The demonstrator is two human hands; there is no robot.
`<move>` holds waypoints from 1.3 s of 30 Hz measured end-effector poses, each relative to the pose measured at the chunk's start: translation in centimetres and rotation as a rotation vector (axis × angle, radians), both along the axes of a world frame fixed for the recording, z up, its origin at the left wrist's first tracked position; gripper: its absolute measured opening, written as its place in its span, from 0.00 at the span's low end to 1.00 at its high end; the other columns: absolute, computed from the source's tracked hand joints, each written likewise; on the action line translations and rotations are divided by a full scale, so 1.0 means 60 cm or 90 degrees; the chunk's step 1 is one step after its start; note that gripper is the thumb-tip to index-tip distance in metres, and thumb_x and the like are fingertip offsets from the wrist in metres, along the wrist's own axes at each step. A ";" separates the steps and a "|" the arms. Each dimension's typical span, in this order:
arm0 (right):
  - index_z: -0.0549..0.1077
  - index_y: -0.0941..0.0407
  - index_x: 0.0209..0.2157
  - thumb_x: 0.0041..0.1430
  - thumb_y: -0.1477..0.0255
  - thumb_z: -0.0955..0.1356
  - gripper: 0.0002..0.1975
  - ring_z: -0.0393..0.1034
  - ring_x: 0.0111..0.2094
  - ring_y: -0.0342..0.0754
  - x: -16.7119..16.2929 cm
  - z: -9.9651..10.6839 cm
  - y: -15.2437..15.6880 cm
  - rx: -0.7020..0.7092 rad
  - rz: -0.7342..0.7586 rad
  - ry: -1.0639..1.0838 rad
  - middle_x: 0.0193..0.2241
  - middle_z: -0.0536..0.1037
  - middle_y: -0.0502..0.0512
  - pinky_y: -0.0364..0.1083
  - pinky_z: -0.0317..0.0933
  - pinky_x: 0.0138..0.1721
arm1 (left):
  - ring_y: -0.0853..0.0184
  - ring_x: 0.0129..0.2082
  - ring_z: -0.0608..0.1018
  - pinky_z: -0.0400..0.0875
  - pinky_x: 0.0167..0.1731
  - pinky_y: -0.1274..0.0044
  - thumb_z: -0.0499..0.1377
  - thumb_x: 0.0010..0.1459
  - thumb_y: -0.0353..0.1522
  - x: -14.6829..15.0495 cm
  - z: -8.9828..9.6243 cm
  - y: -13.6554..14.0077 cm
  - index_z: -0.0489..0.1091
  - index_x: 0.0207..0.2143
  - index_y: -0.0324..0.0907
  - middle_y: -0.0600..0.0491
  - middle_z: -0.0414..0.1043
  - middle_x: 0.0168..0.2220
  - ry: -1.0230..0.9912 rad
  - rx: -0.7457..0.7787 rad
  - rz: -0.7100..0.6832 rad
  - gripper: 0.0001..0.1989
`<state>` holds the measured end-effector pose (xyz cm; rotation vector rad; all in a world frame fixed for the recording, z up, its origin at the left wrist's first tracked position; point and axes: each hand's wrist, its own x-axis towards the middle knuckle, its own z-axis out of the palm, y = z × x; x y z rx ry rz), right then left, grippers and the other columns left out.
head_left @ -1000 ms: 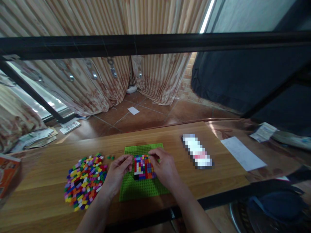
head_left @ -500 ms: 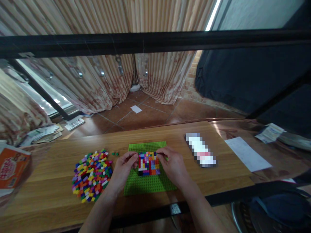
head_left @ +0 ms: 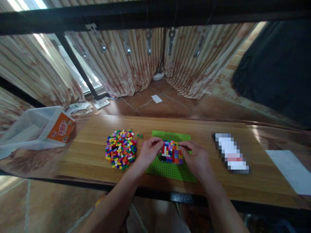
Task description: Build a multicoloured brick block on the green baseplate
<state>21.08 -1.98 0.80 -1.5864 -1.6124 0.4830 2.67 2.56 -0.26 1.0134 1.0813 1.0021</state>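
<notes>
A mosaic of small multicoloured toy bricks (head_left: 173, 152) sits over the green studded baseplate (head_left: 170, 174). My left hand (head_left: 151, 151) is closed, with thumb and forefinger together at the mosaic's upper left edge. At its upper right edge, my right hand (head_left: 197, 157) has its fingertips pinched against the bricks. Whether either hand has a single loose brick between the fingertips is too small to tell. To the left of my left hand lies a heap of loose toy bricks (head_left: 120, 149), and a few green bricks (head_left: 139, 136) are apart from it.
A phone (head_left: 230, 153) with a blurred screen rests right of the baseplate on the wooden table (head_left: 85, 155). White paper (head_left: 290, 170) is at the far right. A clear plastic tub (head_left: 31, 129) with an orange label stands at left. A dark bar (head_left: 136, 17) crosses above.
The view has swung left and down, so everything appears further right and the whole tub shows. Both hands stay at the mosaic's upper edges, with little change in their grip.
</notes>
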 end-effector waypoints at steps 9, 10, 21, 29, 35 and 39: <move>0.80 0.53 0.33 0.62 0.69 0.65 0.11 0.75 0.35 0.51 -0.025 -0.004 0.020 0.030 0.012 -0.087 0.33 0.81 0.55 0.51 0.66 0.41 | 0.74 0.21 0.67 0.60 0.22 0.80 0.67 0.47 0.39 0.001 -0.002 0.001 0.74 0.28 0.38 0.57 0.69 0.22 -0.008 -0.012 -0.003 0.13; 0.80 0.53 0.33 0.61 0.69 0.65 0.11 0.74 0.35 0.51 -0.025 -0.006 0.021 0.031 0.010 -0.095 0.33 0.81 0.55 0.51 0.66 0.41 | 0.74 0.21 0.67 0.60 0.22 0.80 0.67 0.47 0.39 0.001 -0.003 0.001 0.74 0.28 0.38 0.57 0.69 0.22 -0.005 -0.010 -0.003 0.13; 0.81 0.53 0.36 0.57 0.62 0.68 0.13 0.76 0.34 0.51 -0.015 -0.008 0.017 -0.019 -0.029 -0.022 0.33 0.83 0.56 0.51 0.67 0.40 | 0.73 0.22 0.68 0.62 0.24 0.79 0.65 0.50 0.39 0.005 -0.022 0.000 0.73 0.28 0.38 0.57 0.69 0.22 0.011 0.017 0.014 0.12; 0.81 0.55 0.34 0.56 0.58 0.68 0.16 0.75 0.35 0.52 -0.002 -0.016 0.025 -0.031 -0.096 0.072 0.36 0.83 0.59 0.51 0.68 0.40 | 0.73 0.22 0.68 0.62 0.24 0.79 0.65 0.50 0.39 0.005 -0.020 0.000 0.73 0.28 0.38 0.56 0.69 0.22 0.017 0.015 0.008 0.12; 0.82 0.56 0.35 0.52 0.57 0.71 0.17 0.75 0.34 0.52 -0.012 -0.025 0.035 -0.107 -0.102 0.161 0.35 0.83 0.59 0.52 0.68 0.40 | 0.73 0.21 0.68 0.62 0.24 0.79 0.65 0.51 0.39 0.006 -0.020 0.000 0.73 0.28 0.39 0.56 0.69 0.21 0.016 0.006 0.010 0.12; 0.82 0.56 0.32 0.48 0.57 0.73 0.17 0.75 0.32 0.51 -0.013 -0.022 0.038 -0.148 -0.111 0.210 0.32 0.83 0.58 0.51 0.68 0.37 | 0.73 0.21 0.68 0.62 0.24 0.79 0.64 0.51 0.38 0.006 -0.018 0.001 0.72 0.27 0.39 0.57 0.68 0.21 0.020 0.013 0.006 0.11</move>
